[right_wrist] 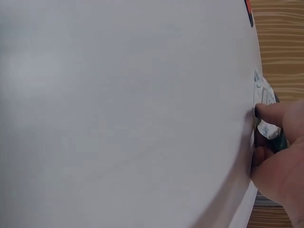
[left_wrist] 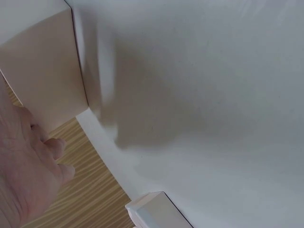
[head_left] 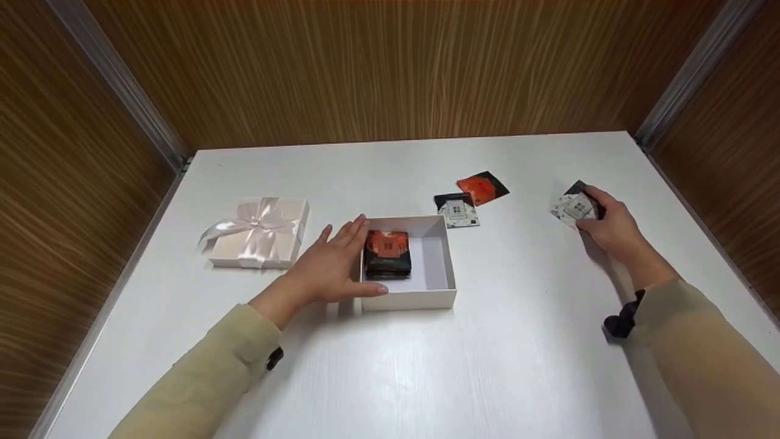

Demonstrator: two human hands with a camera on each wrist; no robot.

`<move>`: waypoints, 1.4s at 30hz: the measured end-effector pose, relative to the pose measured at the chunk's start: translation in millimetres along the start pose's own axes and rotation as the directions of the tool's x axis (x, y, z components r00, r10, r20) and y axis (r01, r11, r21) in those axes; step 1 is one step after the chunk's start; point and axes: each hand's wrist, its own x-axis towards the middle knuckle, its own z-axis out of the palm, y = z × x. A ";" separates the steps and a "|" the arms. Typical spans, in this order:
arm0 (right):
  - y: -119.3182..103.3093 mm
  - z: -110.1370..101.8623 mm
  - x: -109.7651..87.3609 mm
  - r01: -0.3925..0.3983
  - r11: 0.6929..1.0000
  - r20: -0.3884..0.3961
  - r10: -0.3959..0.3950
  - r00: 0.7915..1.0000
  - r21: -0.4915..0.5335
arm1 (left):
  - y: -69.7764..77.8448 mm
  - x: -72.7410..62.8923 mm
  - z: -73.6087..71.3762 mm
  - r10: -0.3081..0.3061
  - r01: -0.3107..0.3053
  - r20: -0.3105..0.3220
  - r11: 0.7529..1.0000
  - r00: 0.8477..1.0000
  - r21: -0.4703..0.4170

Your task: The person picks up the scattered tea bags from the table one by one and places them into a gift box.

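An open white box (head_left: 409, 300) stands near the middle of the table, with a small pile of red-and-black square sachets (head_left: 388, 250) in its left part. My left hand (head_left: 329, 265) rests against the box's left side, fingers straight along the wall and thumb over the front rim. In the left wrist view, the same hand (left_wrist: 31, 161) lies by the box's side wall (left_wrist: 52, 71). At the right, my right hand (head_left: 612, 225) pinches a black-and-white sachet (head_left: 576, 206) by its right edge. The right wrist view shows thumb and fingers at that crinkled sachet (right_wrist: 263, 90), low over the tabletop.
Behind the box lie a black-and-white sachet (head_left: 458, 211) and a red-and-black sachet (head_left: 482, 188), overlapping in the head view. To the left is a cream lid (head_left: 228, 249) with a satin bow (head_left: 257, 223). Wood-grain panels (head_left: 390, 73) enclose the white table (head_left: 499, 366) on three sides.
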 end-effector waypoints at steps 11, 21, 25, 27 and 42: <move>-19.0 -5.7 -0.2 -0.050 0.991 -0.003 0.051 0.999 0.120 | 0.0 1.0 1.1 -0.028 0.028 0.012 1.000 1.000 0.000; -55.7 -4.7 0.5 0.047 0.983 -0.020 -0.044 0.999 0.178 | 0.1 -0.3 0.3 -0.002 0.002 -0.001 1.000 1.000 -0.007; -71.9 -2.8 -2.2 0.065 0.982 -0.017 -0.063 0.998 0.179 | 0.3 0.0 0.4 -0.003 0.003 0.001 1.000 1.000 -0.003; -81.3 -1.2 -4.5 0.084 0.979 -0.025 -0.081 0.996 0.187 | 0.3 0.4 0.4 -0.004 0.004 0.000 1.000 1.000 -0.001; -153.9 19.9 -26.9 0.194 0.951 0.010 -0.203 0.979 0.239 | 0.4 -0.1 -0.4 0.004 -0.004 -0.014 1.000 1.000 -0.004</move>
